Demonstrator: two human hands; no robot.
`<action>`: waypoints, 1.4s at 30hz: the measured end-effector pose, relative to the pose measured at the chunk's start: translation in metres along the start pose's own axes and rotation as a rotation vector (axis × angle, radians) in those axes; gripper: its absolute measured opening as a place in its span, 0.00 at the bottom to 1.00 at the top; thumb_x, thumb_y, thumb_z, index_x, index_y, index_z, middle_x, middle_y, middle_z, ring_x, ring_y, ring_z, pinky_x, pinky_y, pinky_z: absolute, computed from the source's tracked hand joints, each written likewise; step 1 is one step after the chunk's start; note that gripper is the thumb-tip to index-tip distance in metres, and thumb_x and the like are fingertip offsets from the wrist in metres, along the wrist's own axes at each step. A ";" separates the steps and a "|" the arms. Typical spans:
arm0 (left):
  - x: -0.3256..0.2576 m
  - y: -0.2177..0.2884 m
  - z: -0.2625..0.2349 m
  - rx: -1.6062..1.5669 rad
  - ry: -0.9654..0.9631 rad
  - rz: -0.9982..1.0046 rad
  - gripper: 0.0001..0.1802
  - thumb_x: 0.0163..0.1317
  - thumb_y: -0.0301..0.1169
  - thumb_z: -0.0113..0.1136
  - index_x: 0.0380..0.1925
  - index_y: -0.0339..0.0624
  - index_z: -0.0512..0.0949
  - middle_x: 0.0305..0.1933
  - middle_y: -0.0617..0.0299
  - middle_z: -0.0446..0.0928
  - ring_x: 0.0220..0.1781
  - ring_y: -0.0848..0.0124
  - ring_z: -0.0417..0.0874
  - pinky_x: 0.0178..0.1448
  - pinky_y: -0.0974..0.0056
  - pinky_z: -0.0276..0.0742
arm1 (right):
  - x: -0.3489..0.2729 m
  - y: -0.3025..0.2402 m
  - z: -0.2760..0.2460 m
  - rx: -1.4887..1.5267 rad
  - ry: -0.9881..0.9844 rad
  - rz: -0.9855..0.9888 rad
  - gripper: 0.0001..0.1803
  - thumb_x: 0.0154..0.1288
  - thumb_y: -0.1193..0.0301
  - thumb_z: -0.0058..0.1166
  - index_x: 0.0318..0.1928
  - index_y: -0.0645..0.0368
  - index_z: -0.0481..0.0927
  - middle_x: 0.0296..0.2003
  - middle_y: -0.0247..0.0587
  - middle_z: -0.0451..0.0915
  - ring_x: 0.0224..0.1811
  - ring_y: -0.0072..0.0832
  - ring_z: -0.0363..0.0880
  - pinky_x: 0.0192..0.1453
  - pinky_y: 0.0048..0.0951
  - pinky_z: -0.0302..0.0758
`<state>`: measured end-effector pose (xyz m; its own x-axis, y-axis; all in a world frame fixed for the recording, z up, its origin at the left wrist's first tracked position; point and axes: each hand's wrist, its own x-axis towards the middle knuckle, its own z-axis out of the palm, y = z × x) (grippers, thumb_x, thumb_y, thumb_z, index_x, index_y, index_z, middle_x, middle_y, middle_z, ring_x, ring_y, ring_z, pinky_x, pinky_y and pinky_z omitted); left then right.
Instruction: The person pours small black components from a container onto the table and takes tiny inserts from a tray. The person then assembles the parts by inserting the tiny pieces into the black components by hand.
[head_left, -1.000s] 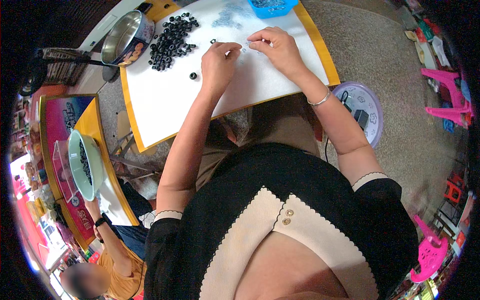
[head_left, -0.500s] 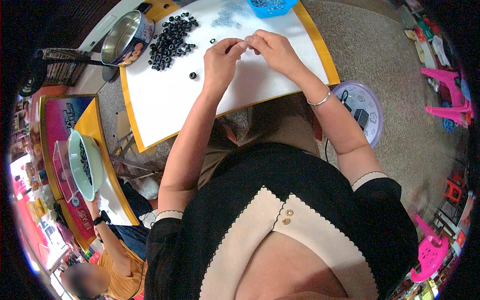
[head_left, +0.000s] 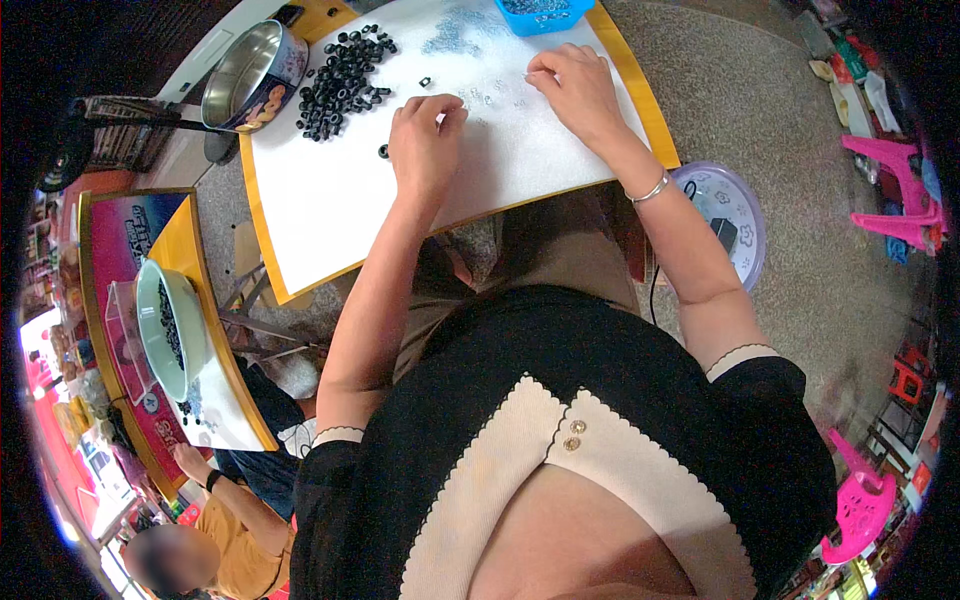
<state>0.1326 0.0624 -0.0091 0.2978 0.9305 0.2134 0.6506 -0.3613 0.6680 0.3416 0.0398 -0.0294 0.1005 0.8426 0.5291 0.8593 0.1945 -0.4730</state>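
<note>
My left hand (head_left: pixel 424 147) is over the white tabletop (head_left: pixel 330 220), fingers curled and thumb bent toward the forefinger. Anything in its fingertips is too small to make out. Just left of it, partly covered, lies a black ring-shaped piece (head_left: pixel 384 151). Farther right, my right hand (head_left: pixel 580 95) is pinched at the fingertips; I cannot see what it holds. Between the hands several tiny clear or silvery bits (head_left: pixel 485 98) lie scattered. A small black piece with a pale centre (head_left: pixel 426 82) sits beyond my left hand.
A heap of black ring-like pieces (head_left: pixel 345 85) lies at the far left, beside a round metal tin (head_left: pixel 255 75). Small bluish bits (head_left: pixel 455 35) spread near a blue tray (head_left: pixel 545 18). A lilac basin (head_left: pixel 757 230) is right of the table. Another person (head_left: pixel 240 520) sits by a green bowl (head_left: pixel 195 320).
My hands have come apart from fingertip contact. The left moved nearer and left; the right moved right and slightly farther off. The other person's hand has left the green bowl.
</note>
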 end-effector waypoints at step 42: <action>0.057 -0.019 0.002 0.141 0.258 0.248 0.08 0.56 0.27 0.56 0.34 0.41 0.82 0.33 0.50 0.78 0.35 0.56 0.80 0.42 0.59 0.74 | 0.052 -0.030 0.062 -0.068 -0.202 0.016 0.10 0.57 0.67 0.52 0.34 0.59 0.79 0.33 0.45 0.78 0.37 0.42 0.77 0.41 0.39 0.72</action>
<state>0.1388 0.1226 -0.0113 0.2840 0.7918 0.5407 0.6756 -0.5654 0.4731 0.2898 0.1089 -0.0308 0.0178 0.9301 0.3668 0.8910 0.1516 -0.4279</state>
